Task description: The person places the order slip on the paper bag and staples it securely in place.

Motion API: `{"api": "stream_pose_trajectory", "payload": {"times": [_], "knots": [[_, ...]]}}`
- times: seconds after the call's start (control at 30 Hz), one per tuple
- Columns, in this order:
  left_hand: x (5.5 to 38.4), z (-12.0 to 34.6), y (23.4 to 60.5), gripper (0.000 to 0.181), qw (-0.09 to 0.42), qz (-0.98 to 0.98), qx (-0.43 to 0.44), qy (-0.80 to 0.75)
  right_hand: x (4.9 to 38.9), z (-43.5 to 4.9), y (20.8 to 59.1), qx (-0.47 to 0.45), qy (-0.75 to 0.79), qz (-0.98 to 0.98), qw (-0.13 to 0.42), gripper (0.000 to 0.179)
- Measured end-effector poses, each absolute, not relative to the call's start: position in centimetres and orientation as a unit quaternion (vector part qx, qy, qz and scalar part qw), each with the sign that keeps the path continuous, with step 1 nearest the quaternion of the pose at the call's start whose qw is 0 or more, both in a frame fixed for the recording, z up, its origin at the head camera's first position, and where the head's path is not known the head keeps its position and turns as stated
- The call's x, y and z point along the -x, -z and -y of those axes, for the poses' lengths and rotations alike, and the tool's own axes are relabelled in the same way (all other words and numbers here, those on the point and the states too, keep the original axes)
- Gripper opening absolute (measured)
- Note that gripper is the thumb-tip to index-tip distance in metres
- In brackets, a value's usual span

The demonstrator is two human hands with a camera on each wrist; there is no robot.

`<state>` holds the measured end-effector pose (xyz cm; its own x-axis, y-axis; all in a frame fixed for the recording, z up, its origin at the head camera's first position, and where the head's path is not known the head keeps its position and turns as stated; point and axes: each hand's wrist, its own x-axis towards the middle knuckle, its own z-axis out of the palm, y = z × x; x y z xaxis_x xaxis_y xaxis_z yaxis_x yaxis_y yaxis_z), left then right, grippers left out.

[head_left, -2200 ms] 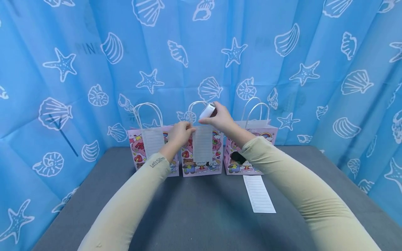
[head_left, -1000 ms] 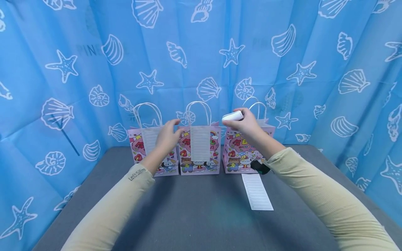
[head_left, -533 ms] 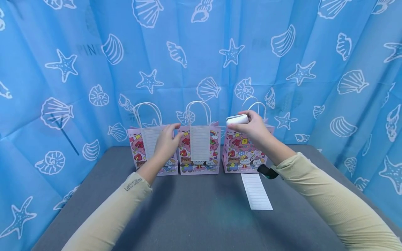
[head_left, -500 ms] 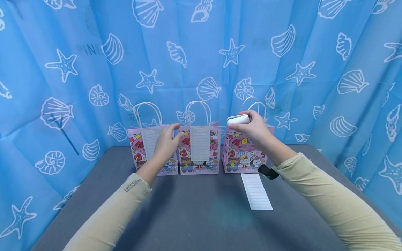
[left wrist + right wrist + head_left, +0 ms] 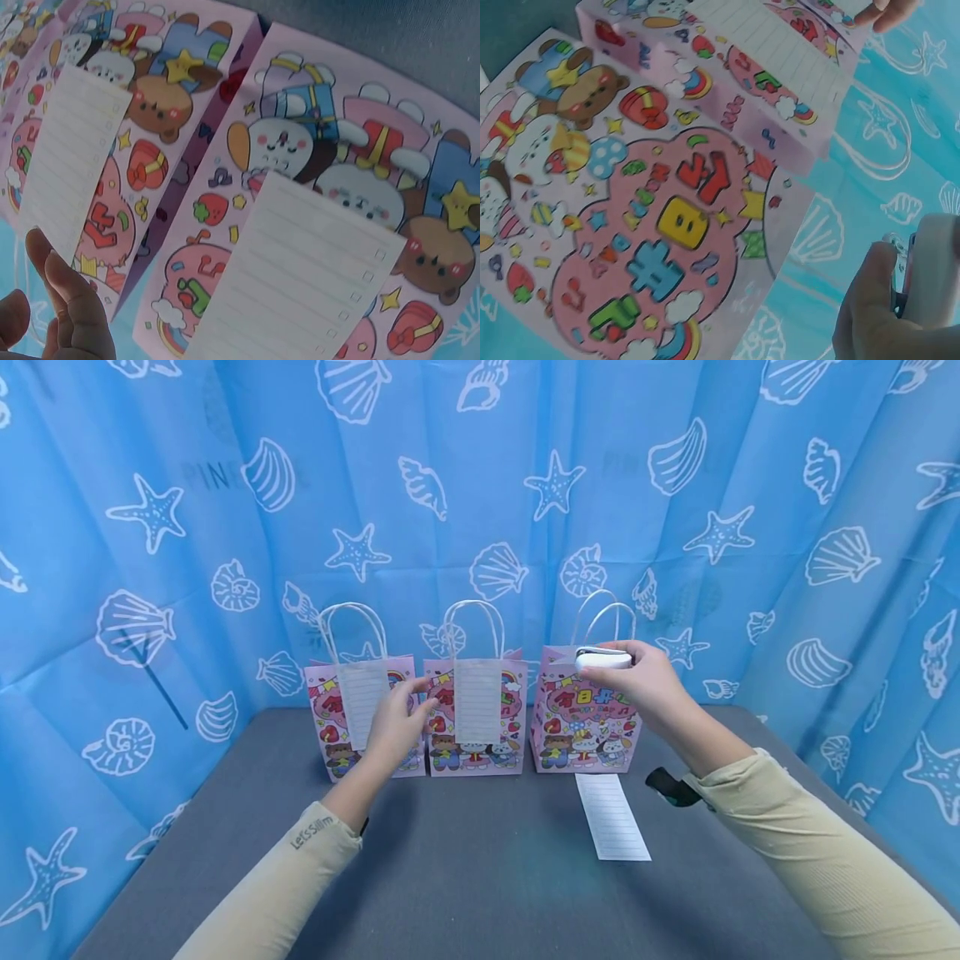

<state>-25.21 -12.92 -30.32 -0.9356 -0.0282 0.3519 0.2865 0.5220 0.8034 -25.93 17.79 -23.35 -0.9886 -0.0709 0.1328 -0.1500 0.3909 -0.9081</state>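
My right hand holds a small white stapler between thumb and fingers, at the top front of the right pink gift bag. The right wrist view shows the stapler with its metal part facing the bag. My left hand hangs with loosely bent fingers, nothing in it, in front of the gap between the left gift bag and the middle gift bag. Lined paper slips hang on both: the left slip and the middle slip. The right bag's front bears no slip.
Another lined slip lies on the grey table before the right bag. White rope handles rise from the bags. A blue shell-print curtain hangs close behind them. A dark strap shows by my right wrist.
My right hand has carried the stapler from the middle bag's handle rightward to the right bag. My left hand has let go at the middle bag and drawn back left and down.
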Motion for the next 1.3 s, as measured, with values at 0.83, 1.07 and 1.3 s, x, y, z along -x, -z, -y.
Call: {"api": "stream_pose_trajectory", "payload": {"times": [0.83,1.07,1.3], "knots": [[23.7,12.1,33.7,0.038,0.091,0.835,0.071,0.538,24.5,-23.9,26.0,-0.023,-0.495,0.868,0.036,0.070],[23.4,11.8,35.0,0.039,0.072,0.845,0.076,0.524,24.1,-25.6,26.9,0.007,-0.494,0.870,0.001,0.073],[23.0,11.5,35.7,0.039,0.075,0.861,0.077,0.497,23.8,-26.9,28.0,0.027,-0.507,0.861,-0.026,0.074]]}}
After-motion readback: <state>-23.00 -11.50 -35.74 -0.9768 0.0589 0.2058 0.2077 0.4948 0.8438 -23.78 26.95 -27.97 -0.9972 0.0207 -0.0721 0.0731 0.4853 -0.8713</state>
